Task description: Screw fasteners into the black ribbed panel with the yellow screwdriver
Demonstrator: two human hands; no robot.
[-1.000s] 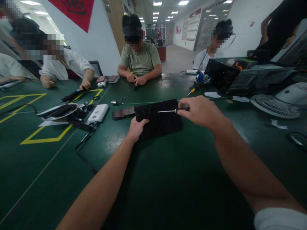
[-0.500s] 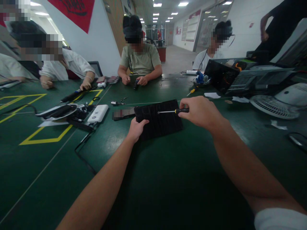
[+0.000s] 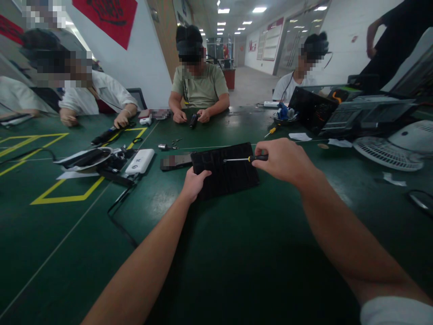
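Note:
A flat black rectangular device (image 3: pixel 233 174) lies on the green table (image 3: pixel 237 253) in front of me. My left hand (image 3: pixel 194 183) grips its near left corner, fingers curled over the edge. My right hand (image 3: pixel 282 160) is closed on a small screwdriver (image 3: pixel 245 159) with a black and yellow handle. The thin shaft points left, and its tip rests on the device's top surface.
A phone (image 3: pixel 176 161) lies just left of the device, beside a white power bank (image 3: pixel 140 161) and a heap of cables and parts (image 3: pixel 91 159). Loose screws (image 3: pixel 169 145) sit beyond. A white fan (image 3: pixel 389 151) and dismantled electronics (image 3: pixel 358 113) stand at right. Several other people sit around the table.
My hands and the screwdriver have hardly moved. The person opposite now holds a small dark object with both hands.

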